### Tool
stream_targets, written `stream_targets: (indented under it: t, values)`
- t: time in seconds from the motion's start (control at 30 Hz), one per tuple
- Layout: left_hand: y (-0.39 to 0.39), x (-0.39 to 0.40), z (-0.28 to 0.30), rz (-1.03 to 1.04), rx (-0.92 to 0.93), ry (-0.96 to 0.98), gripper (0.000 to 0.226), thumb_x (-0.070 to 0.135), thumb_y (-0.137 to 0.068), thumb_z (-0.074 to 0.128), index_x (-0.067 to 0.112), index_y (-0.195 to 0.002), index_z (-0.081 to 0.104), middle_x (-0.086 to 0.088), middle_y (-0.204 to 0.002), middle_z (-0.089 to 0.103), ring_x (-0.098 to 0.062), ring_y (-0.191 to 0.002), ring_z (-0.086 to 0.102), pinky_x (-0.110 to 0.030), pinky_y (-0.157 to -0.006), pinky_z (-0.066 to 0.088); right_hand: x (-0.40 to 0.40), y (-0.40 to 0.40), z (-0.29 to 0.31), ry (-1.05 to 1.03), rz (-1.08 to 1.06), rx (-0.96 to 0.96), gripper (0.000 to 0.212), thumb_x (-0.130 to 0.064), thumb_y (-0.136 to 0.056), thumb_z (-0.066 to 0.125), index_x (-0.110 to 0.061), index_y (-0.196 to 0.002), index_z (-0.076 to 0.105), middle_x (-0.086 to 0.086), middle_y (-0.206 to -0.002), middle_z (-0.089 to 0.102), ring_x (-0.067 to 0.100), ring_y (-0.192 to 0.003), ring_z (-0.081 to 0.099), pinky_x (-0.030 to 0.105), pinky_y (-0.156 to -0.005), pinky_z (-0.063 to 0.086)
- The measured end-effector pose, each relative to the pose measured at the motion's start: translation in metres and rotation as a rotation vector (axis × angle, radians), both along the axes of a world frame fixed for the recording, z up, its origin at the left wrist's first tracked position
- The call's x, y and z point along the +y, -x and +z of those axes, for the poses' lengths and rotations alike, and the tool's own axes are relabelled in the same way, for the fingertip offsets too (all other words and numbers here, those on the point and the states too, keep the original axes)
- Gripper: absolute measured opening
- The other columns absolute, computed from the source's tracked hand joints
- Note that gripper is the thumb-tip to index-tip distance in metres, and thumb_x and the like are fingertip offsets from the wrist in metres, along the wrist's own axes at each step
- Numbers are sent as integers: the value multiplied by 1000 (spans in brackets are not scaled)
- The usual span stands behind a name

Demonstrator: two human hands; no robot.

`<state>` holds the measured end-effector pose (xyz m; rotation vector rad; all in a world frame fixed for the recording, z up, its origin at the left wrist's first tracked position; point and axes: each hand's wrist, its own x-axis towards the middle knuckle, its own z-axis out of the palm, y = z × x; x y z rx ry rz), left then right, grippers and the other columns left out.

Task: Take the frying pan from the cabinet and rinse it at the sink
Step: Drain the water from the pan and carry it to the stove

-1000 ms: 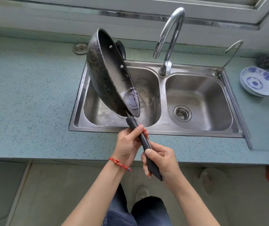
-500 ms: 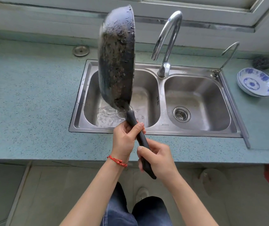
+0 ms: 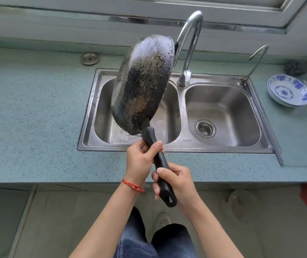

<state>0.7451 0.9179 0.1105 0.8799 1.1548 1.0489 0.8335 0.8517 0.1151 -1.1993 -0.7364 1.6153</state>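
The fingers of the left hand [image 3: 141, 161] are wrapped around the upper part of the black handle [image 3: 159, 164], thumb lying across its top, while the fingers of the right hand [image 3: 176, 183] are curled tightly around the lower part, near the end with the hanging hole. Both hands grip the same handle, the left closer to the pan body, the right just below it and nearer the person. A red string bracelet [image 3: 132, 186] circles the left wrist. From the handle the frying pan [image 3: 143, 84] rises steeply, tipped almost on edge with its blackened, crusted underside facing the camera, held in the air above the left basin of the double stainless sink [image 3: 181, 112]. The pan's upper rim comes close beside the curved chrome faucet [image 3: 189, 47], which stands at the divider between the two basins. The right basin holds a round drain strainer [image 3: 205, 128]. A thinner second tap [image 3: 255, 60] stands at the sink's far right corner. On the speckled green countertop [image 3: 33, 116], stacked blue-and-white bowls [image 3: 289, 93] sit to the right of the sink, and a round metal sink plug [image 3: 89, 58] lies to the left behind it.
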Motion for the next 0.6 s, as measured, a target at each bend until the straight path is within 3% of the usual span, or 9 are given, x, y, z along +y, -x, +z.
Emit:
stream_targets:
  t: [0.13,0.23,0.43,0.6]
  values:
    - [0,-4,-1,-4,7,-1,15,6,-80,63,9,-66,59,5,-50,64,-7,-53,60,-19,-53,49,-3,-2,-1,7,6,-21,12,-12,-76,55,-6,-69,61,13,-54,54,22,-38,48,29,-41,47]
    - [0,-4,0,-8,4,6,15,8,-80,63,10,-66,59,4,-51,64,-8,-54,60,-22,-56,50,-3,-2,-1,18,8,-24,16,-12,-76,55,3,-78,59,14,-55,52,22,-38,48,29,-41,47]
    - [3,-5,1,-1,4,18,14,8,-80,64,10,-67,59,4,-52,65,-10,-55,61,-30,-62,48,-4,-1,0,1,5,-25,12,-11,-76,54,-3,-68,59,16,-55,52,22,-37,48,28,-41,47]
    - [3,-7,1,9,3,28,15,7,-80,64,10,-66,59,4,-51,65,-10,-54,61,-29,-61,49,-5,0,0,-6,13,-40,14,-12,-76,54,1,-72,58,17,-57,51,22,-37,49,29,-41,46]
